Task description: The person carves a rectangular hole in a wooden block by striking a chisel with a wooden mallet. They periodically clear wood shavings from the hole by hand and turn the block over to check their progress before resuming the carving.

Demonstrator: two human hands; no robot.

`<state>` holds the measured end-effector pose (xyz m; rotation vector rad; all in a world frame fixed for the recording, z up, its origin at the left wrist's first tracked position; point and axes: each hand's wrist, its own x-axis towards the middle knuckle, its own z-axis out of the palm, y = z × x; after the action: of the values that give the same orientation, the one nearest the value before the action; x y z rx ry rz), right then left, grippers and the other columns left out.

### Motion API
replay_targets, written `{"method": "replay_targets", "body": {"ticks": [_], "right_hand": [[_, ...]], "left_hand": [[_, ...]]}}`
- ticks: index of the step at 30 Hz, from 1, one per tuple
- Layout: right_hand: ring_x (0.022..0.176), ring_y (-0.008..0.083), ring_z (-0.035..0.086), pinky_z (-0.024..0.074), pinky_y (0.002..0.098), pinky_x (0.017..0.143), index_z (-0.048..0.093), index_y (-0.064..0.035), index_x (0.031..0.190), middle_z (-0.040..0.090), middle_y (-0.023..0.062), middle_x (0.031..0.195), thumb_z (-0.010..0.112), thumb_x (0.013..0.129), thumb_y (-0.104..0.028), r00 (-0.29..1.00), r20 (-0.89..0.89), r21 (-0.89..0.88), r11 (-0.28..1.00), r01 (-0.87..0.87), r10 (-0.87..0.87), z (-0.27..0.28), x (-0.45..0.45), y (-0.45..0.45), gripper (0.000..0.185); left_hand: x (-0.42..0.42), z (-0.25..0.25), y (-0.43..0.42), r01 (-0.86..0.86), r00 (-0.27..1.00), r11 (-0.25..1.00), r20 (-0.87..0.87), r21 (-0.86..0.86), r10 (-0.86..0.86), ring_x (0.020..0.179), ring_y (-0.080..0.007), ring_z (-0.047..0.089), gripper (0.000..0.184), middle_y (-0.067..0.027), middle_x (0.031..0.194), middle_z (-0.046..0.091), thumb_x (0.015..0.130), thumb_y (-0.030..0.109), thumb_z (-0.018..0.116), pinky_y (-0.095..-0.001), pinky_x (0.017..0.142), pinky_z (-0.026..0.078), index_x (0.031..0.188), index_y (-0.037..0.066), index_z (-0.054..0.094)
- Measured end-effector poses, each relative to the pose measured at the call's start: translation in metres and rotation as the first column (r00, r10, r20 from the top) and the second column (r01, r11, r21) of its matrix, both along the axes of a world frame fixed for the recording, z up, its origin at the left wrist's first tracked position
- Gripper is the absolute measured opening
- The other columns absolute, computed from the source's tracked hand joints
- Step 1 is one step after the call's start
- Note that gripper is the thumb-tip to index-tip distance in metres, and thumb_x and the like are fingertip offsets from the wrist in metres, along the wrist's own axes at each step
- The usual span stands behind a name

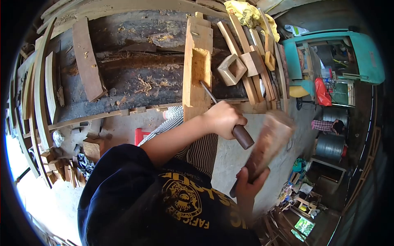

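Observation:
My left hand [225, 119] is wrapped round a chisel [243, 137], whose dark wooden handle sticks out of the fist. Its metal blade slants into a rectangular hollow cut in a pale wooden block [198, 98], and the tip rests inside near the hollow's lower end. In my right hand [251, 184] is a wooden mallet [269, 143], raised beside the end of the chisel handle and apart from it. Motion blurs the mallet's head. The block lies across a dark, rough workbench [139, 86] strewn with shavings.
Right of the block lie a hollow wooden box piece [232, 69], several long strips and a yellow sack [250, 14]. A brown board [88, 61] lies on the left of the bench. Beyond stand a teal machine [334, 57] and another person [328, 126]. Wood offcuts [61, 168] are piled at lower left.

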<state>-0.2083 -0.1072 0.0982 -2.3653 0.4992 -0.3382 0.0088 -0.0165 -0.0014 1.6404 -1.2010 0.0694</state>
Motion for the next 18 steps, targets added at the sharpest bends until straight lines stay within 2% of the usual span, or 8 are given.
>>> {"method": "replay_targets", "body": {"ticks": [1,2,4,5,8,18], "right_hand": [[0.058,0.0130,0.054,0.0469,0.0260,0.052,0.028,-0.0032,0.122,0.055,0.0093,0.078,0.057,0.087,-0.004,0.991,0.110,0.160,0.985,0.058,-0.076,0.007,0.001,0.006,0.045],[0.058,0.0150,0.054,0.0478,0.0274,0.050,0.022,-0.0031,0.132,0.055,0.0109,0.078,0.053,0.089,-0.006,0.974,0.225,0.149,0.989,-0.011,-0.023,0.013,0.003,0.006,0.053],[0.057,0.0169,0.054,0.0482,0.0282,0.049,0.010,-0.0053,0.142,0.054,0.0126,0.079,0.051,0.091,-0.013,0.939,0.342,0.079,0.995,-0.058,0.028,0.027,0.010,0.003,0.065],[0.056,0.0180,0.053,0.0480,0.0280,0.049,0.002,-0.0085,0.147,0.054,0.0134,0.080,0.050,0.093,-0.018,0.941,0.338,0.046,0.998,-0.031,0.013,0.034,0.011,0.000,0.072],[0.056,0.0173,0.053,0.0474,0.0282,0.048,0.009,-0.0079,0.146,0.053,0.0131,0.081,0.049,0.094,-0.022,0.941,0.328,0.093,0.994,0.057,-0.085,0.046,0.017,-0.002,0.068],[0.051,0.0162,0.051,0.0453,0.0279,0.046,0.013,-0.0075,0.146,0.053,0.0109,0.077,0.047,0.095,-0.023,0.955,0.281,0.062,0.995,0.076,-0.091,0.045,0.030,-0.022,0.064]], "left_hand": [[0.001,0.006,0.003,-0.011,1.000,0.999,0.004,0.042,0.011,0.061,-0.0275,0.063,0.022,-0.0066,0.065,0.062,0.054,0.023,0.071,-0.0373,0.056,0.051,0.071,0.012,0.062],[0.001,0.011,0.004,-0.009,1.000,0.999,-0.001,0.043,0.009,0.061,-0.0275,0.063,0.022,-0.0066,0.065,0.062,0.054,0.023,0.071,-0.0373,0.056,0.051,0.071,0.012,0.062],[0.007,0.022,0.004,-0.104,0.994,0.989,-0.035,-0.104,0.100,0.060,-0.0281,0.063,0.022,-0.0067,0.064,0.062,0.054,0.021,0.071,-0.0379,0.054,0.051,0.072,0.012,0.060],[0.007,0.032,0.005,-0.109,0.991,0.983,-0.088,-0.145,0.097,0.059,-0.0290,0.063,0.022,-0.0074,0.064,0.061,0.055,0.020,0.071,-0.0381,0.054,0.050,0.072,0.012,0.060],[0.009,0.055,0.004,-0.134,0.978,0.974,-0.185,-0.184,0.099,0.061,-0.0295,0.063,0.021,-0.0085,0.064,0.062,0.057,0.020,0.071,-0.0381,0.054,0.050,0.071,0.011,0.059],[0.026,0.065,-0.001,-0.139,0.950,0.990,-0.284,-0.005,0.132,0.067,-0.0304,0.065,0.020,-0.0095,0.069,0.065,0.059,0.021,0.069,-0.0391,0.061,0.052,0.074,0.009,0.064]]}}
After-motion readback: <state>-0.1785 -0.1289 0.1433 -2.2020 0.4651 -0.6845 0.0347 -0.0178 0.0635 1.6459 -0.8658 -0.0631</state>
